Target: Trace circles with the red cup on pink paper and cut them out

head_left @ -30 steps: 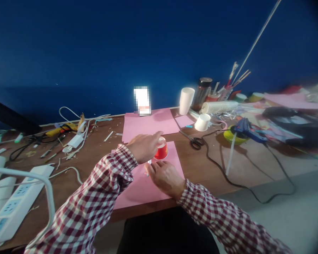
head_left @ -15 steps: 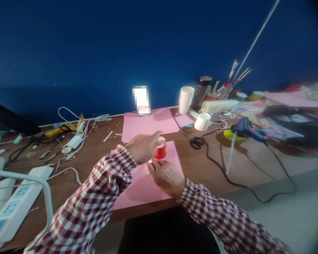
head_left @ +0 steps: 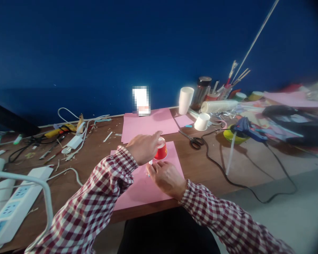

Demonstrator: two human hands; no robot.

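A red paper cup [head_left: 161, 152], white on top, stands upside down on a sheet of pink paper [head_left: 137, 192]. My left hand [head_left: 143, 148] reaches over from the left and holds the cup, its fingers against the cup's top and left side. In front of the cup, my right hand [head_left: 167, 178] is closed with the fingers bent inward. A small white piece [head_left: 150, 162] shows at its fingertips, too small to name. Part of the cup's left side is hidden behind my left hand.
More pink paper [head_left: 148, 123] lies behind, below a bright blurred-out screen. To the right are white paper cups [head_left: 202, 122], scissors [head_left: 196, 142] and a blue glue gun [head_left: 250, 129] with a trailing cord. A power strip [head_left: 18, 201] and cables lie left.
Almost nothing differs. My right hand has shifted very slightly rightward and down, while my left hand stays on the cup.
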